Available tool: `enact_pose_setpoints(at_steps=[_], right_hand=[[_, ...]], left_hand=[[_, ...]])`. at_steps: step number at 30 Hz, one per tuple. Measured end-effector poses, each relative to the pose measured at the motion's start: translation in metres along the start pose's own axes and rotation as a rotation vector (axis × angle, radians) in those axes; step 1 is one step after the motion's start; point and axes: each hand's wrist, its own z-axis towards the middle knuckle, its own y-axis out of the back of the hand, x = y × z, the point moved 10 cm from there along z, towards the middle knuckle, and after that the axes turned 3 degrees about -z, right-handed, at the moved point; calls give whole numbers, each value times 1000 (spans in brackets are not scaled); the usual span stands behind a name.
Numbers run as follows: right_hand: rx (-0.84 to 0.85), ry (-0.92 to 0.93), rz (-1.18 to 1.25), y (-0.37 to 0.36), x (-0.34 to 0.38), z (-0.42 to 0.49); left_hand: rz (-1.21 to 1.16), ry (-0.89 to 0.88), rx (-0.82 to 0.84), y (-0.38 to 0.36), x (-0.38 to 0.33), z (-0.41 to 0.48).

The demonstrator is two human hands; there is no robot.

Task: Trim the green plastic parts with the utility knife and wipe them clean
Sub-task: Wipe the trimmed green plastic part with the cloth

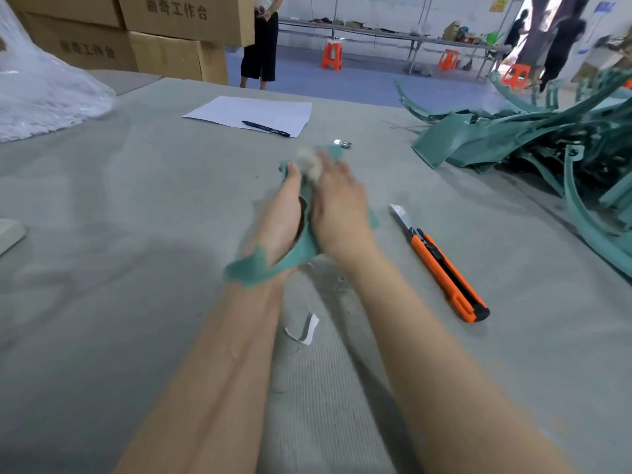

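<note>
My left hand holds a curved green plastic part above the middle of the grey table. The part runs under both hands, and most of it is hidden by them. My right hand pinches a small white wad of cloth against the part's far end; the hand is blurred. The orange utility knife lies on the table just right of my right forearm, its blade out and pointing away from me.
A pile of green plastic parts fills the table's right side. A white sheet with a black pen lies further back. A paper scrap lies between my forearms. Cardboard boxes and a clear plastic bag stand at the left.
</note>
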Motion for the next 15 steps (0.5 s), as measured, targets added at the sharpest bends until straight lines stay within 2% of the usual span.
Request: enact_pose_setpoints(at_steps=[3, 5, 7, 9, 11, 13, 15], right_hand=[[24, 178, 103, -13, 24, -32], [9, 61, 15, -8, 3, -12], [24, -177, -28, 4, -32, 16], [11, -275, -29, 15, -45, 30], [-11, -198, -30, 13, -24, 22], [39, 10, 50, -8, 10, -7], [75, 134, 131, -18, 24, -35]], left_hand=[[-87, 9, -53, 10, -1, 3], [-12, 50, -75, 12, 5, 2], [149, 51, -41, 5, 7, 0], [274, 26, -90, 7, 4, -2], [71, 65, -42, 2, 6, -2], [-121, 55, -58, 7, 6, 2], [-118, 34, -73, 11, 4, 0]])
